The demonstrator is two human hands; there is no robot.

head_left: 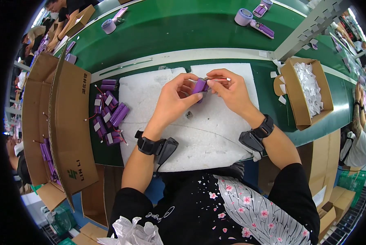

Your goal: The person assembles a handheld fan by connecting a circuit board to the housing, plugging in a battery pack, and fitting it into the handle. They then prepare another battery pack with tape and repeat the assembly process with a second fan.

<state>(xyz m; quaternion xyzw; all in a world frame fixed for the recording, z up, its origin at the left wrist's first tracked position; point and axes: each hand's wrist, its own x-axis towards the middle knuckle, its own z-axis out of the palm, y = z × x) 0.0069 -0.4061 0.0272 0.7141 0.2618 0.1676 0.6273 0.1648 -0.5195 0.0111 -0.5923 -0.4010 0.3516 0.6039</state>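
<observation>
My left hand [175, 97] grips a purple battery pack [199, 87] above the white foam sheet [179, 147], its thumb along the pack's near side. At the pack's far end, my right hand [234, 93] is closed with thumb and forefinger pinching thin wires [218, 79] that end in a small white plug [228, 79]. The exact spot where the right fingertips meet the pack is partly hidden. Below the hands, a small dark scrap [188, 114] lies on the foam. More purple battery packs [118, 114] with wires are heaped to the left of the sheet.
A tall cardboard box [75, 122] stands at left, with purple packs inside. An open carton [299, 116] of white paper-like pieces sits at right. Beyond a pale rail [228, 54], a green belt [170, 28] carries purple-and-lilac parts [243, 17]. Other people work at far left and right.
</observation>
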